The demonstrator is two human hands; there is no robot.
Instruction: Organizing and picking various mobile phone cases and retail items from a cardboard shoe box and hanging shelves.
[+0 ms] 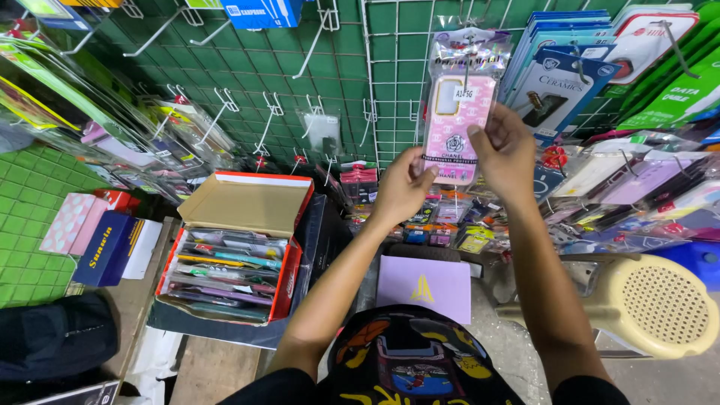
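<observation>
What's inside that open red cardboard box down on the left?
The red box holds a row of flat phone cases in clear packets, stacked on edge, several colours. Its raised flap is bare. What lies beneath the packets is covered.

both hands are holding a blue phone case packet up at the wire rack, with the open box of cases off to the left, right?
Not quite: the phone case packet is pink, not blue, as the head view shows. The left hand and right hand do hold it at the wire rack, open box to the left.
</observation>
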